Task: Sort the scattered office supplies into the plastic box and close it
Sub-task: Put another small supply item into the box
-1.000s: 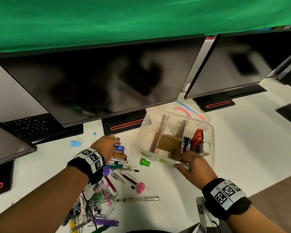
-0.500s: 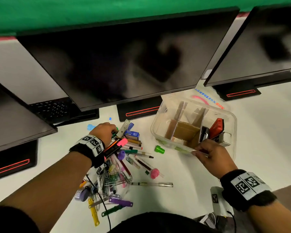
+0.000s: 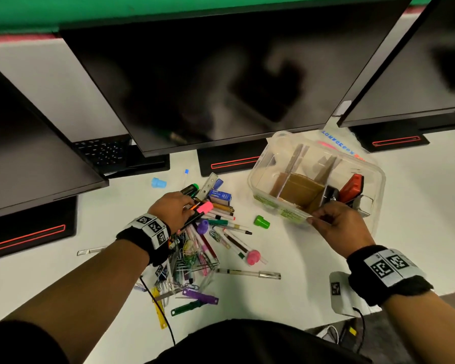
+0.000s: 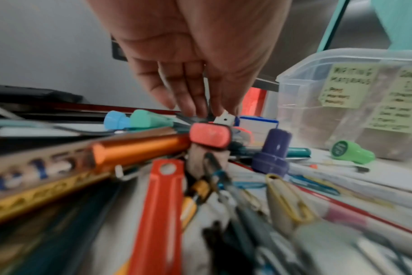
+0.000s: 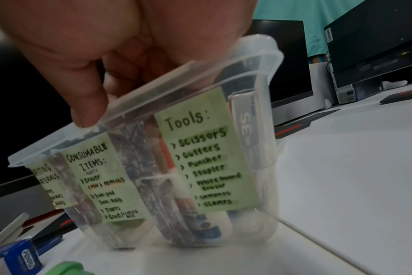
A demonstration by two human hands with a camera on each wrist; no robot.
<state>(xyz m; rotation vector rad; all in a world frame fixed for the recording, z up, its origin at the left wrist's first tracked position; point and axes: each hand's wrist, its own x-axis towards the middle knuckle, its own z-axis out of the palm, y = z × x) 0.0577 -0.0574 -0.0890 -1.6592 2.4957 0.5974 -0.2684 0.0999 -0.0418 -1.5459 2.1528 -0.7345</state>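
Most supplies lie loose on the desk beside the plastic box (image 3: pixel 268 164) — sorting step, early on. Left hand (image 3: pixel 171 211) is in the pile, fingers closing on a pink-capped marker (image 3: pixel 205 207); right hand (image 3: pixel 338 227) pinches the box's near rim. Next, by my read: lift marker clear, drop into writing-materials compartment w/o dragging neighbours.

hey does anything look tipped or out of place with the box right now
Yes. The plastic box sits tilted, its right hand side raised off the table while fingers grip its near rim.
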